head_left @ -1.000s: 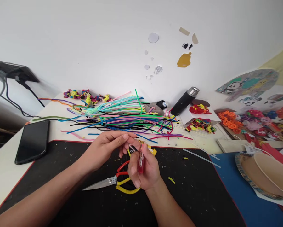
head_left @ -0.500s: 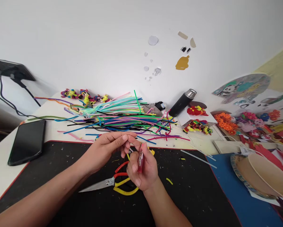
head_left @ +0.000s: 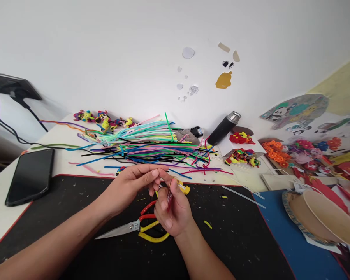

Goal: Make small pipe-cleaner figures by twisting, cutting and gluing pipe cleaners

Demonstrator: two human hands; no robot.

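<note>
My left hand [head_left: 131, 186] is pinched closed above the black mat, its fingertips meeting those of my right hand; whatever lies between them is too small to tell. My right hand [head_left: 175, 212] is wrapped round a slim reddish tube [head_left: 169, 198], which is mostly hidden by the fingers. Below the hands lie scissors [head_left: 132, 226] with red and yellow handles, blades pointing left. A yellow object [head_left: 183, 188] shows just behind my right hand. Beyond the mat is a big heap of coloured pipe cleaners [head_left: 145, 144].
A phone [head_left: 30, 177] lies at the left. Small colourful figures [head_left: 104, 119] stand by the wall. A black flask [head_left: 224, 128] leans at the back, near red figures [head_left: 241, 138]. At the right are orange flowers [head_left: 275, 153] and a round basket [head_left: 303, 217].
The reddish tube has turned in my right hand and shows less. More of the yellow object behind that hand is visible. The whole view has shifted slightly.
</note>
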